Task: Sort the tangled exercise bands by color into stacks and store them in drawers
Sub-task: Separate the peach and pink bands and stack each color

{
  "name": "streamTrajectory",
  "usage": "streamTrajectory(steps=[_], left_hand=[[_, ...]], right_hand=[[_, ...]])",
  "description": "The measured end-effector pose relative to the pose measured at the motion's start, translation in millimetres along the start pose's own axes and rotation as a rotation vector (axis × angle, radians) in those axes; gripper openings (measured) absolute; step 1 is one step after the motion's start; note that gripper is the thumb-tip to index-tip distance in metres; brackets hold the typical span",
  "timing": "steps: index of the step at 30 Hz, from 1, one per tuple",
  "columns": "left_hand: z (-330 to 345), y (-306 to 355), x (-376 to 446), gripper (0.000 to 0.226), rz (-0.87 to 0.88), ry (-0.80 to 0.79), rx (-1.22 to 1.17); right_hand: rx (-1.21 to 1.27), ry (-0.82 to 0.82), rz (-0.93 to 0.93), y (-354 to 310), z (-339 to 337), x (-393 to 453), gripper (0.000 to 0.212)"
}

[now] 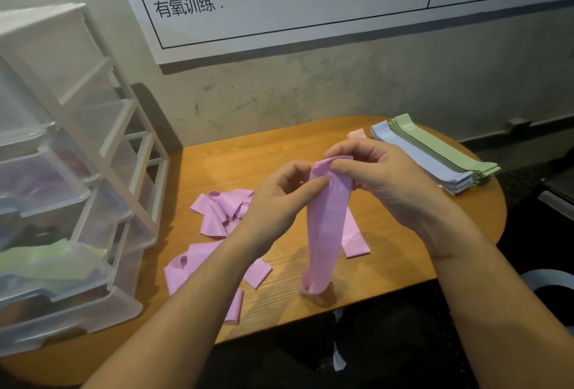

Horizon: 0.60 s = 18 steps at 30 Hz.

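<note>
A pink exercise band (324,227) hangs above the wooden table (388,252). My left hand (279,202) pinches its upper left edge and my right hand (382,177) pinches its top end. Its lower end touches the table near the front edge. More pink bands lie tangled in a pile (217,214) to the left, partly under my left forearm. Another pink band (354,242) lies flat behind the held one. At the back right sit a blue stack (425,162) and a green stack (447,152), side by side. A pale pink piece (357,133) peeks out behind them.
A white plastic drawer unit (71,171) stands on the left end of the table, with translucent drawers pulled partly out; one holds green bands (52,261). A whiteboard (295,0) hangs on the concrete wall behind. The table's front edge runs near my lap.
</note>
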<state>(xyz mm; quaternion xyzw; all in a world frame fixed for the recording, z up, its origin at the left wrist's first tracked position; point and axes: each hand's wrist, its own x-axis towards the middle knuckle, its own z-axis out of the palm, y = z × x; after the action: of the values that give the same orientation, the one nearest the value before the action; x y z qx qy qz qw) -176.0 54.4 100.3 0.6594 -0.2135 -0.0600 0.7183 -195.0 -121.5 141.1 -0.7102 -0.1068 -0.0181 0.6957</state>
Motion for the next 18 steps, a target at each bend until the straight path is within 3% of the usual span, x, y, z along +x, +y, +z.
streamTrajectory(steps=[8,13,16,18], left_hand=[[17.8,6.4,5.3,0.022,0.079,-0.058,0.077],[15.3,4.2,16.1,0.014,-0.047,0.209,0.005],[14.0,11.3,23.7,0.021,-0.061,0.241,-0.041],[14.1,16.5,28.3,0.025,-0.071,0.253,-0.074]], right_hand=[[0.050,0.068,-0.059,2.9,3.1,5.1,0.018],[0.069,0.311,-0.028,32.9,4.9,1.7,0.039],[0.044,0.252,0.019,63.2,14.3,-12.8,0.045],[-0.059,0.173,0.147,84.6,20.4,-18.9,0.043]])
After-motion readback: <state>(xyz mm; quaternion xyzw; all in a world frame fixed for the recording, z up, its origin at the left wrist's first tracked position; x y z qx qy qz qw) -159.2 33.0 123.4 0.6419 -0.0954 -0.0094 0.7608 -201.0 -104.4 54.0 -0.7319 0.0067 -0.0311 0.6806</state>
